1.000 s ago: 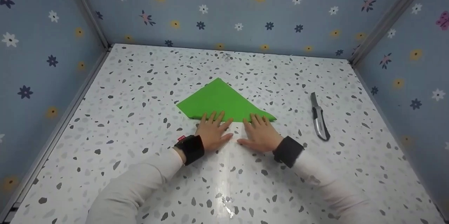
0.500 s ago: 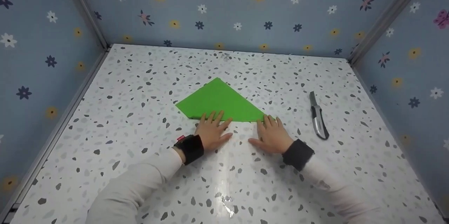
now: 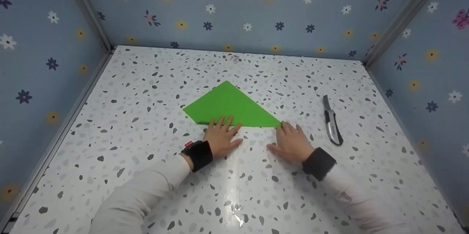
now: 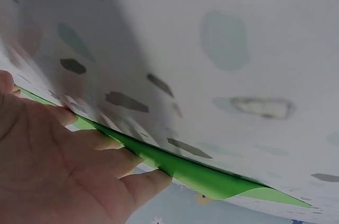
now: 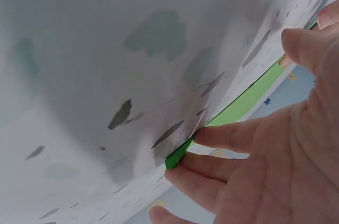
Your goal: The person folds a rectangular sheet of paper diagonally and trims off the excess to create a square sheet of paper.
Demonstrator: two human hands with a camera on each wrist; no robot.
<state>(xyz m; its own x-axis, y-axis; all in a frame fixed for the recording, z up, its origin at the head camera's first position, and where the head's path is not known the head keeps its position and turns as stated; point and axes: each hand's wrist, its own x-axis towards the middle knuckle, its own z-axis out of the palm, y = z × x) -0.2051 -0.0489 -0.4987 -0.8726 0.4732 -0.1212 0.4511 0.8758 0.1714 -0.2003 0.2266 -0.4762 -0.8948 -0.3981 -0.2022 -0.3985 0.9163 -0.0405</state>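
A folded sheet of green paper (image 3: 231, 104) lies on the speckled table, its long folded edge towards me. My left hand (image 3: 221, 139) rests with spread fingers on the left part of that edge. In the left wrist view the paper (image 4: 196, 176) curls up slightly beyond the fingers. My right hand (image 3: 293, 141) lies at the paper's right corner, straight fingertips touching its tip. The right wrist view shows that green corner (image 5: 177, 158) right at the fingertips of my right hand (image 5: 265, 166).
A utility knife (image 3: 333, 122) with a grey and black handle lies on the table (image 3: 146, 190) to the right of my right hand. Blue flowered panels (image 3: 234, 10) stand around the back and both sides.
My right hand has slid right along the folded edge to the paper's right corner, which now lies flatter. The left hand has stayed in place on the paper.
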